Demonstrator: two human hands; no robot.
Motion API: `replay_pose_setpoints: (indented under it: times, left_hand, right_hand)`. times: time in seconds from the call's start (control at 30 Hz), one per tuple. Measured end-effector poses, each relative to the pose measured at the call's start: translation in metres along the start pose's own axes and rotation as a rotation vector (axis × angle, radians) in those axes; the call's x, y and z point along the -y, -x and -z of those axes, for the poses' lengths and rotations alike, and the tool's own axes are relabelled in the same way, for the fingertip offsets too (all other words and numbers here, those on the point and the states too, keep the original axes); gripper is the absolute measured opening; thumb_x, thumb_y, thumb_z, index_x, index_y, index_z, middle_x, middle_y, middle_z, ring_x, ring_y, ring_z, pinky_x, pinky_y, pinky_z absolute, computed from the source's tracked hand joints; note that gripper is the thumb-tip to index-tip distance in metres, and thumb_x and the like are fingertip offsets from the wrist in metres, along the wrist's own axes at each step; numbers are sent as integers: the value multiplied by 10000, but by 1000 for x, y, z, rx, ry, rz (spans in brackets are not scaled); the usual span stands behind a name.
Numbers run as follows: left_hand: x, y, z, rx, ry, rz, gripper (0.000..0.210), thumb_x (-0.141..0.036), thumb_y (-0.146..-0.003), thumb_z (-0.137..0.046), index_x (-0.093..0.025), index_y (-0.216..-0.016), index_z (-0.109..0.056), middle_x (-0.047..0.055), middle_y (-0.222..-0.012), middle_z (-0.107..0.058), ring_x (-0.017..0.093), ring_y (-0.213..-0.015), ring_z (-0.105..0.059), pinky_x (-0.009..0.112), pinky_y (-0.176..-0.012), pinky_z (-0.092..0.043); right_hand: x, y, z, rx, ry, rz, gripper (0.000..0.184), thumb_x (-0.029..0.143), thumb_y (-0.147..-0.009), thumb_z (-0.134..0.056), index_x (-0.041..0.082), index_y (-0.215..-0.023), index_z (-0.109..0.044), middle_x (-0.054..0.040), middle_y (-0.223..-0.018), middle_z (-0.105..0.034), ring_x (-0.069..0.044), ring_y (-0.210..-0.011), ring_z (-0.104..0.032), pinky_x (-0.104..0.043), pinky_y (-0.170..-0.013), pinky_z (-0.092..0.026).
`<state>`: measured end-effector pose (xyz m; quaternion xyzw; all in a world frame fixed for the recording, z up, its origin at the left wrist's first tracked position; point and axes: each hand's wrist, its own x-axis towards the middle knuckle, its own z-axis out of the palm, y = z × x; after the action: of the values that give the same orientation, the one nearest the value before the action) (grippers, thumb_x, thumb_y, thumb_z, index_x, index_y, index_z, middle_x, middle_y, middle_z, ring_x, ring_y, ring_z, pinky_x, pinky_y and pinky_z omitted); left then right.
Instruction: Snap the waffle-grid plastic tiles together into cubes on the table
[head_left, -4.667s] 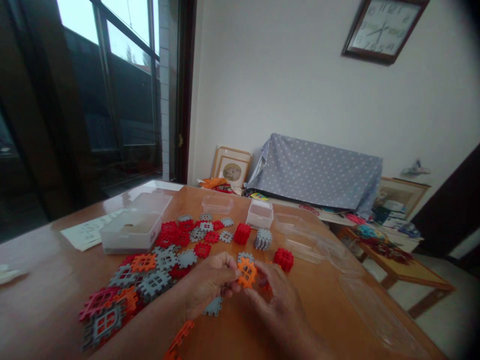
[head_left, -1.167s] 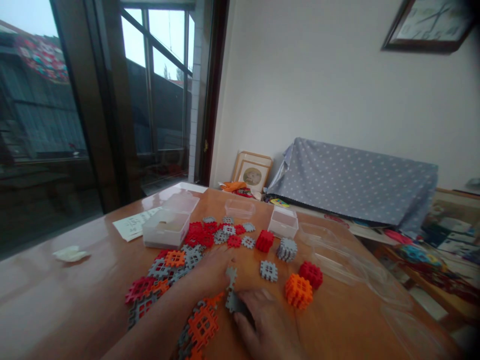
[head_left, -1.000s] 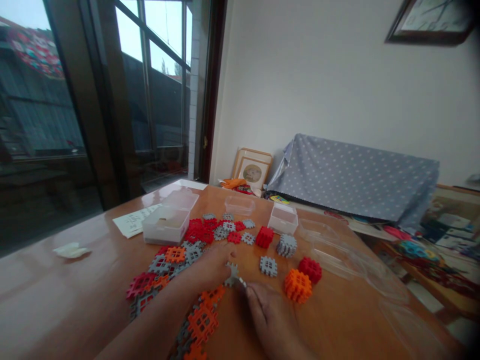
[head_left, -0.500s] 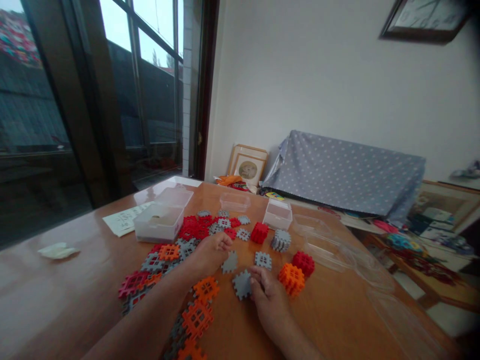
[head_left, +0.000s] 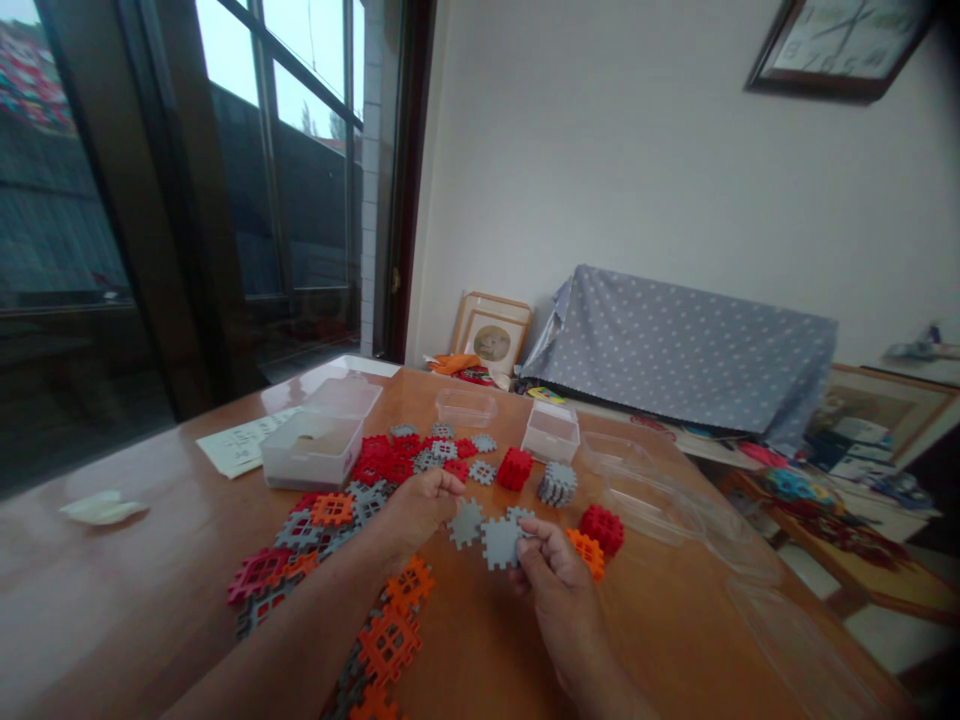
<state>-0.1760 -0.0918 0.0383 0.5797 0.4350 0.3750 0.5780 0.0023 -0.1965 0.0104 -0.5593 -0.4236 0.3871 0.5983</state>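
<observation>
My right hand (head_left: 559,580) pinches a flat grey square interlocking tile (head_left: 500,543) by its right edge, held up off the table. My left hand (head_left: 429,497) has its fingers curled, with a second grey tile (head_left: 466,523) at its fingertips; it seems to be gripped there. The two tiles are close but apart. Behind the right hand's tile, another grey tile (head_left: 520,512) is partly hidden. An orange tile cube (head_left: 586,553) lies just beyond my right hand, partly covered by it. Beside that is a red tile cube (head_left: 602,529).
Loose red tiles (head_left: 375,460) and orange tiles (head_left: 390,642) spread around my left arm. A red cube (head_left: 514,468) and a grey tile stack (head_left: 558,484) stand farther back. Clear plastic boxes (head_left: 311,460) and lids (head_left: 652,505) lie around, with a paper sheet (head_left: 240,445) at left.
My right hand has raised its grey tile and moved it away from me, now overlapping the tile behind. The grey tile at my left fingertips has turned slightly.
</observation>
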Motion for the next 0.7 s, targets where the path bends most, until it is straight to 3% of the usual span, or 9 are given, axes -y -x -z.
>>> replay_pose_setpoints:
  times: [0.1, 0.23, 0.4, 0.53, 0.7]
  left_hand:
    - [-2, 3, -1, 25, -37, -1, 266, -265, -665, -625, -184, -914, -585, -28, -735, -588, 121, -624, -504, 243, -586, -372]
    - [1, 1, -1, -6, -117, -35, 246, -273, -675, -599, -176, -901, -590, -48, -675, -542, 116, -597, -479, 240, -577, -350]
    - [10, -8, 2, -101, -190, -63, 220, -273, -677, -583, -171, -871, -590, -37, -684, -563, 115, -587, -475, 235, -564, -339]
    - [12, -10, 3, -96, -179, -72, 235, -286, -687, -587, -177, -894, -600, -35, -701, -577, 119, -598, -491, 236, -575, -352]
    - [8, -6, 0, -33, -128, -44, 253, -319, -692, -585, -179, -903, -588, -40, -704, -562, 124, -605, -496, 239, -570, -357]
  right_hand:
    - [0, 0, 1, 3, 3, -2, 486, 581, -824, -634, 184, -1105, -643, -16, -754, -655, -167, -613, -618, -266, -537, -482]
    - [-5, 1, 2, 103, 89, -31, 443, 572, -839, -606, 193, -1065, -647, -12, -754, -660, -166, -611, -613, -258, -529, -469]
    - [-9, 7, 5, 215, 421, 86, 282, 420, -907, -544, 203, -1034, -672, -38, -849, -695, -199, -758, -652, -301, -678, -512]
    - [1, 8, 13, 165, 671, 235, 311, 344, -889, -572, 224, -1159, -670, -84, -1110, -689, -248, -1011, -646, -361, -884, -493]
    - [35, -12, 41, 71, 630, 229, 353, 403, -887, -565, 221, -1173, -664, -58, -1011, -702, -217, -848, -654, -334, -767, -516]
